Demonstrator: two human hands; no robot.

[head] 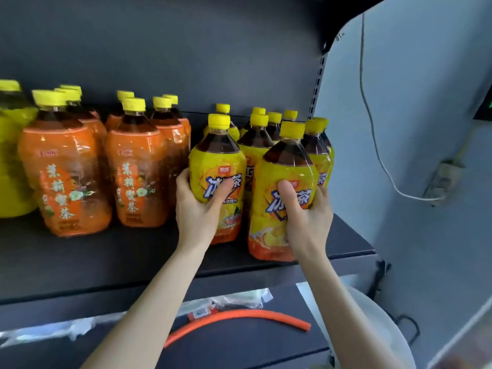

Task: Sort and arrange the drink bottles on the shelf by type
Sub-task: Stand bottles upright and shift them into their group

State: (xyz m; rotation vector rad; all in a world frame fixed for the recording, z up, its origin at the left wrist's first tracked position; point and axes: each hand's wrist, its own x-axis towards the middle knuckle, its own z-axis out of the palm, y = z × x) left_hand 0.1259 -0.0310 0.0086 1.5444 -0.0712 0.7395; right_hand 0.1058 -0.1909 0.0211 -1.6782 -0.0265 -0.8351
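Right at the shelf's front lip, both hands are working. The left hand (198, 206) curls round a yellow-label bottle (213, 161), thumb across the print. The right hand (306, 217) grips a second bottle (279, 169) low by the edge of the shelf (106, 257); whether it stands or is lifted I cannot tell. Just beyond the fingers the other yellow-label bottles (257, 145) crowd together, and out past the left hand the orange-label bottles (64, 171) keep their own group. Here's the danger: that edge is close, so a careless release could tip the right-hand bottle off the front. Any shove backward may knock the packed neighbours like skittles. The glossy, wrinkled film labels look slick, so a loose grip might slide. They are clear plastic bottles of dark tea with round shoulders, narrow necks and ribbed yellow caps, probably heavy, and the shelf is smooth and matte.
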